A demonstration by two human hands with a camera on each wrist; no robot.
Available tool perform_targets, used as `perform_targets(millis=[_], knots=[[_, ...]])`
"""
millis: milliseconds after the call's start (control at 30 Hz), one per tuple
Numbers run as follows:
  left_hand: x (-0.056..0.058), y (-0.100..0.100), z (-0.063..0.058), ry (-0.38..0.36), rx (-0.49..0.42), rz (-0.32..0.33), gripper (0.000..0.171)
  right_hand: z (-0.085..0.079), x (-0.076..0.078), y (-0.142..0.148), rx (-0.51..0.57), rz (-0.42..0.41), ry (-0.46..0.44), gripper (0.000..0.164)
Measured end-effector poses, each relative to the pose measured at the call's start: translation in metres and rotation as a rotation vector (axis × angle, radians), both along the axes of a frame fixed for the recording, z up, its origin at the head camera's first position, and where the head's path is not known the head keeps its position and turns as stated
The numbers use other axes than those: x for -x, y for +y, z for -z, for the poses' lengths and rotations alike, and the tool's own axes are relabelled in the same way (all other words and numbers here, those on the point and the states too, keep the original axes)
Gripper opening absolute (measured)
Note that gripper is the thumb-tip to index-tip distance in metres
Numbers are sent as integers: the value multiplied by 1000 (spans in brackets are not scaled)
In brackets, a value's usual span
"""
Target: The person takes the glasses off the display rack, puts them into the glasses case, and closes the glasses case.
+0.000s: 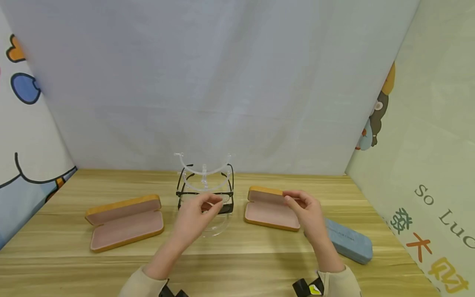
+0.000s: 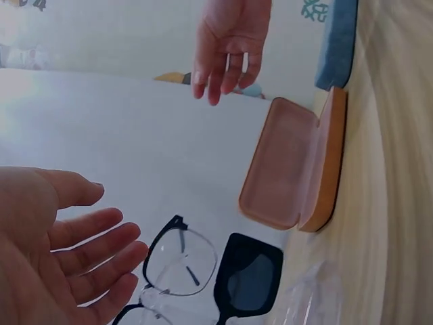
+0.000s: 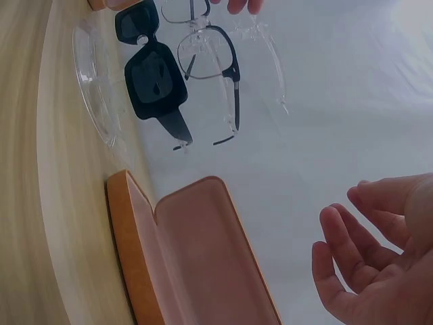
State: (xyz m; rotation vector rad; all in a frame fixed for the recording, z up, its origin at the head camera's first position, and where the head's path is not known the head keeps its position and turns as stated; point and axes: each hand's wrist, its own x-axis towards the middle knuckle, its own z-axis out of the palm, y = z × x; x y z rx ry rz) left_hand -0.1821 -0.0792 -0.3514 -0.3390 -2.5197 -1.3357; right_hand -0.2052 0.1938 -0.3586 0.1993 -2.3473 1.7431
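Eyeglasses point(image 1: 192, 193) and sunglasses point(image 3: 152, 61) on clear stand point(image 1: 204, 170), mid-table, lenses facing near, long axis left-right. My left hand point(image 1: 196, 214), by them: fingers loosely spread, holding nothing. Right hand point(image 1: 309, 212), by right case point(image 1: 272, 212): loosely curved, holding nothing. Table gaps separate stand from right case and left case point(image 1: 128, 227).

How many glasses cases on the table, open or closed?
3: an open orange case left of the clear stand, a second open orange case right of it, and a closed blue case farthest right, partly behind the right wrist.
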Motion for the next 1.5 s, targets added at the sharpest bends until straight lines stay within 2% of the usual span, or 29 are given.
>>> perform_targets(millis=[167,267,400,533,633,800,1033,1133,1300,1500], knots=[[3,-21,-10,-58,-14,-77,20,0,4,-18,10,-22,15,27],[5,-30,-13,-55,-27,-129,21,-3,6,-29,14,-21,40,26],[8,-40,-12,-26,-42,-195,22,-3,11,-44,27,-31,46,24],[11,-47,-9,-4,-57,-228,26,0,15,-58,50,-60,23,25],[14,-49,-8,-16,-54,-244,29,3,17,-70,87,-84,11,25],[19,-54,-1,-78,-68,-231,38,7,20,-89,100,-138,-1,29],[25,-59,6,-199,-113,-177,52,13,23,-105,78,-252,-32,38],[26,-58,6,-235,-119,-173,55,14,23,-109,83,-262,-36,36],[29,-54,5,-247,-148,-167,51,16,24,-111,103,-256,-32,34],[26,-54,6,-279,-181,-174,47,20,23,-115,122,-252,-38,33]])
